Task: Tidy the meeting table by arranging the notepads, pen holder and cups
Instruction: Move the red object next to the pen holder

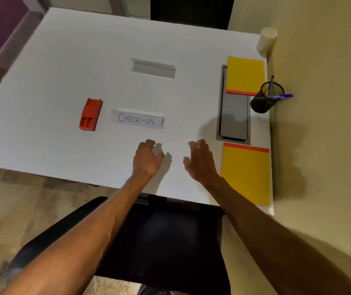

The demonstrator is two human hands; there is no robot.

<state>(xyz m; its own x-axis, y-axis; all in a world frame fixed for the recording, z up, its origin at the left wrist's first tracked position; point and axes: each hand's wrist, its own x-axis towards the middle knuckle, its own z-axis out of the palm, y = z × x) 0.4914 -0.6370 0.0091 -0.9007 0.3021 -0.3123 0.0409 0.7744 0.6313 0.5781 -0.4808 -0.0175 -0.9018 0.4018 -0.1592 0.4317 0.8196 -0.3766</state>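
Observation:
Two yellow notepads with orange binding lie along the table's right side: the far notepad and the near notepad. A black mesh pen holder with pens stands at the right edge between them. A stack of white cups lies tilted at the far right corner. My left hand and my right hand hover over the near middle of the white table, fingers curled and apart, holding nothing. The right hand is just left of the near notepad.
A folded "CHECK-IN" name card stands ahead of my hands, with a blank card farther back. A red plastic piece lies at the left. A grey cable hatch is set in the table. A black chair is below me.

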